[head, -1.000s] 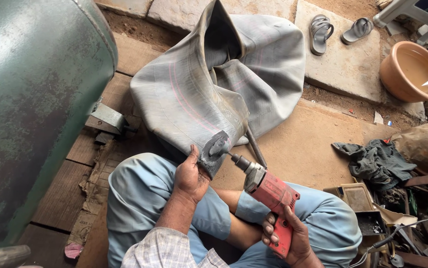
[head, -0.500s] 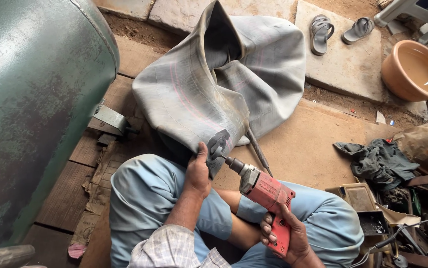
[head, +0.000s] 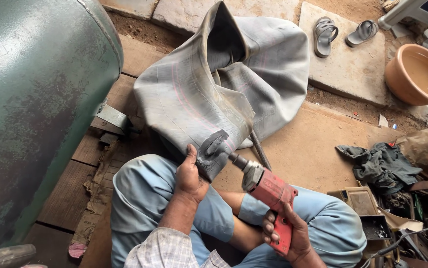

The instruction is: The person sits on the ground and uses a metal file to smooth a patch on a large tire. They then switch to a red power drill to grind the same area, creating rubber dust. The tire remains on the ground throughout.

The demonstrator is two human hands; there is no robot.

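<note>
A big grey rubber inner tube (head: 214, 84) lies folded on the ground in front of my crossed legs. My left hand (head: 190, 173) pins its near fold, which has a dark roughened patch (head: 214, 146), against my knee. My right hand (head: 288, 233) grips the handle of a red power drill (head: 271, 196). The drill's metal tip (head: 224, 151) touches the patch beside my left thumb.
A large green metal tank (head: 30, 109) fills the left side. A pair of sandals (head: 343, 32) and a terracotta basin (head: 415, 72) lie at the far right. A dark rag (head: 380, 164) and a cluttered tool tray (head: 372, 218) sit right of my knee.
The view shifted slightly and the drill tip stays pressed on the patch. Both hands keep their grips with only small movement.
</note>
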